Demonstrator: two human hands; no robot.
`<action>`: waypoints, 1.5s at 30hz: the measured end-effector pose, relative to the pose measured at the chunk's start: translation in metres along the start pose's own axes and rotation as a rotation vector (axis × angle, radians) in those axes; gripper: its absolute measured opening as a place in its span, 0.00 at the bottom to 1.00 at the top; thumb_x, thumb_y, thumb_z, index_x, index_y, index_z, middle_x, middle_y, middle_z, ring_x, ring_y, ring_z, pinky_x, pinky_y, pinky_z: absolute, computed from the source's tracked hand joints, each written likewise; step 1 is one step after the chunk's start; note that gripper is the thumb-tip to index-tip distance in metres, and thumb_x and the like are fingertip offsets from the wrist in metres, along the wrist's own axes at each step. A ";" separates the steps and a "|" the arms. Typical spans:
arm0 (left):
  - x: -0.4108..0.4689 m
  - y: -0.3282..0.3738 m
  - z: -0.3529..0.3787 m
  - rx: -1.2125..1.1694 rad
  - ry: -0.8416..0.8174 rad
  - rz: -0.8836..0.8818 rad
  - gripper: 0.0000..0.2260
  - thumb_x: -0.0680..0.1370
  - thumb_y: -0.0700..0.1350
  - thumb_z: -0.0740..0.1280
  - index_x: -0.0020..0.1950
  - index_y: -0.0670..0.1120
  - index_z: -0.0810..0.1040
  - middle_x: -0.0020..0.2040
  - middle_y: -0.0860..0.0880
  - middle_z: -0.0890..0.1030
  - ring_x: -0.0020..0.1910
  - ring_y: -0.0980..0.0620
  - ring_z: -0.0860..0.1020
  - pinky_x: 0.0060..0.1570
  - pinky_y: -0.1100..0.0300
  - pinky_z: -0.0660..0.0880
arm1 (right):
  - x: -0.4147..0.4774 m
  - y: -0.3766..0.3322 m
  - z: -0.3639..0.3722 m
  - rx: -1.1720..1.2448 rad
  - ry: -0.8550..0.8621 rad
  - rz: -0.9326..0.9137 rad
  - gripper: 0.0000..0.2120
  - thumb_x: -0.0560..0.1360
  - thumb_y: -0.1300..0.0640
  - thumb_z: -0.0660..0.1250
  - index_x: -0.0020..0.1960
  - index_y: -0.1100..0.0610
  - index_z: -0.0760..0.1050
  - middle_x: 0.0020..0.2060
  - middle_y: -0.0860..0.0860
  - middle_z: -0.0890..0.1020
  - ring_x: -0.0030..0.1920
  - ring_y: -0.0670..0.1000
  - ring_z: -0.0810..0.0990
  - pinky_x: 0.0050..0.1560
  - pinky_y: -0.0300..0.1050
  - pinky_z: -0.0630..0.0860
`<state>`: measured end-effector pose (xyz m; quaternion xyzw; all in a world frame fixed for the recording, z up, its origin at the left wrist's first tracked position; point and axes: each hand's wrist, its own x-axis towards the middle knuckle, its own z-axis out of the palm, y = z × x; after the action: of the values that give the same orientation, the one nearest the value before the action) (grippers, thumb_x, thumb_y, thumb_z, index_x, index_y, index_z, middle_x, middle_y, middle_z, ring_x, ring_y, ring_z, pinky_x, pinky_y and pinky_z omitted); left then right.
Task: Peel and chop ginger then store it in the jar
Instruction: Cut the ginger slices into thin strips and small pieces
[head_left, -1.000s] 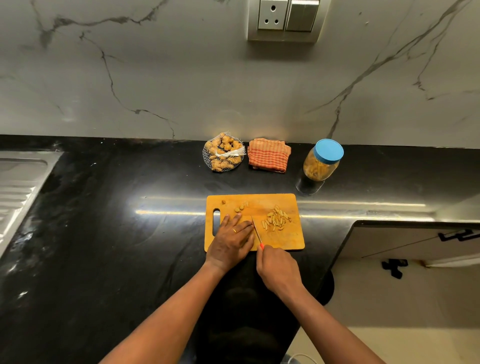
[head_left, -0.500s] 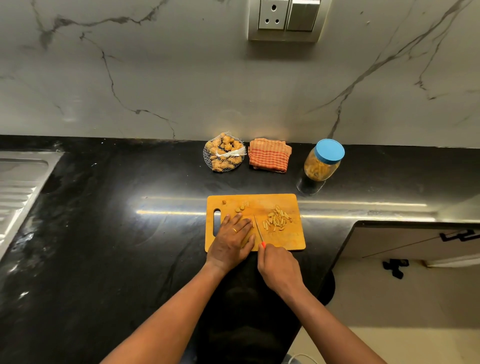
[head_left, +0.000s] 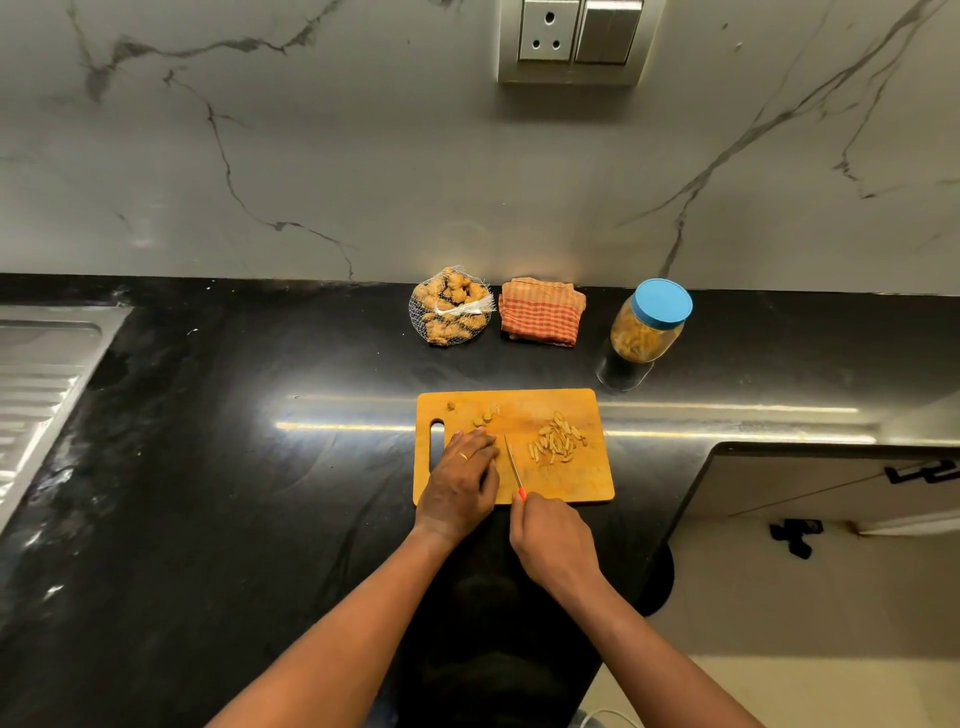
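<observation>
right hand (head_left: 553, 540) grips knife (head_left: 513, 465), ginger strips (head_left: 556, 444) beside

The countertop (head_left: 208, 467) is black polished stone, glossy enough to mirror a strip of light. The wall (head_left: 363, 156) behind it is a smooth grey marble-look slab with dark veins and a soft sheen. The cutting board (head_left: 561, 483) is matt orange-brown wood. The knife (head_left: 513, 464) has a thin shiny metal blade and an orange-red handle, seemingly plastic. The jar (head_left: 644, 332) is clear and glossy under a smooth blue plastic lid (head_left: 662, 302). The cloth (head_left: 540, 312) is woven and matt. The net bag (head_left: 449, 306) is white open mesh. The drainboard (head_left: 36, 374) is ribbed steel.
</observation>
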<state>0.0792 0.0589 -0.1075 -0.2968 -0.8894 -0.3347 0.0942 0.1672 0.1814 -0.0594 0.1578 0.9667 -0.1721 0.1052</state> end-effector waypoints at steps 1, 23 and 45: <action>0.000 0.000 0.000 0.001 -0.004 -0.003 0.13 0.77 0.43 0.61 0.55 0.39 0.82 0.57 0.44 0.82 0.63 0.48 0.77 0.68 0.48 0.69 | 0.000 0.002 -0.001 -0.001 0.004 0.009 0.22 0.84 0.44 0.48 0.48 0.55 0.77 0.41 0.52 0.82 0.41 0.53 0.81 0.37 0.48 0.71; 0.041 0.001 -0.014 0.196 -0.041 -0.289 0.09 0.76 0.40 0.69 0.56 0.42 0.82 0.54 0.45 0.82 0.53 0.43 0.76 0.50 0.48 0.75 | 0.002 0.012 -0.011 0.015 0.011 0.066 0.22 0.84 0.45 0.49 0.47 0.55 0.77 0.39 0.51 0.80 0.38 0.51 0.79 0.35 0.46 0.73; 0.022 0.005 -0.026 0.164 -0.155 -0.117 0.11 0.75 0.51 0.71 0.55 0.53 0.84 0.51 0.55 0.81 0.53 0.51 0.74 0.50 0.55 0.68 | -0.001 0.009 -0.012 0.006 0.006 0.021 0.22 0.84 0.44 0.48 0.50 0.55 0.77 0.42 0.52 0.81 0.42 0.53 0.80 0.39 0.47 0.75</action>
<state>0.0638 0.0554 -0.0774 -0.2604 -0.9343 -0.2417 0.0295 0.1696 0.1935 -0.0506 0.1685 0.9648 -0.1733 0.1037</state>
